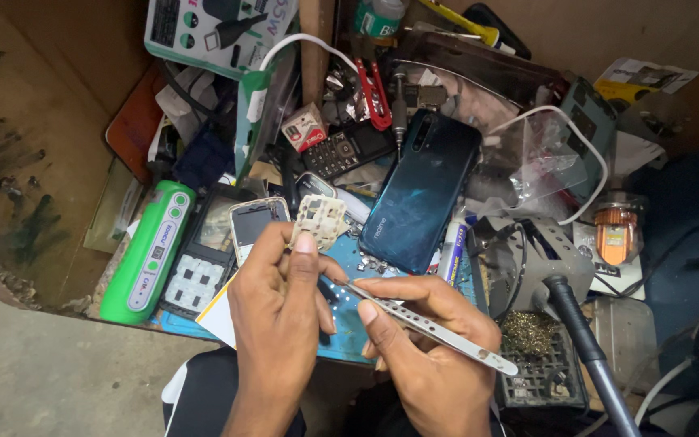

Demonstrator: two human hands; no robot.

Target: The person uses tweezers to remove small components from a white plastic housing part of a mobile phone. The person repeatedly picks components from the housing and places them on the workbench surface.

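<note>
My left hand [281, 316] holds up a small keypad phone [256, 224] together with a pale keypad membrane [319, 220], pinched between thumb and fingers. My right hand [426, 352] grips metal tweezers [422, 320], their tip pointing left toward my left thumb. Both hands hover over a blue work mat [345, 324] on a cluttered repair bench. A dark teal smartphone [422, 190] lies face down just beyond my hands.
A green cylindrical device [149, 252] lies at the left beside a black phone shell with a white keypad [200, 259]. A black keypad phone [348, 150], red-handled tool [374, 93], white cable [576, 121], soldering iron stand [540, 267] and brass wool tray [531, 340] crowd the bench.
</note>
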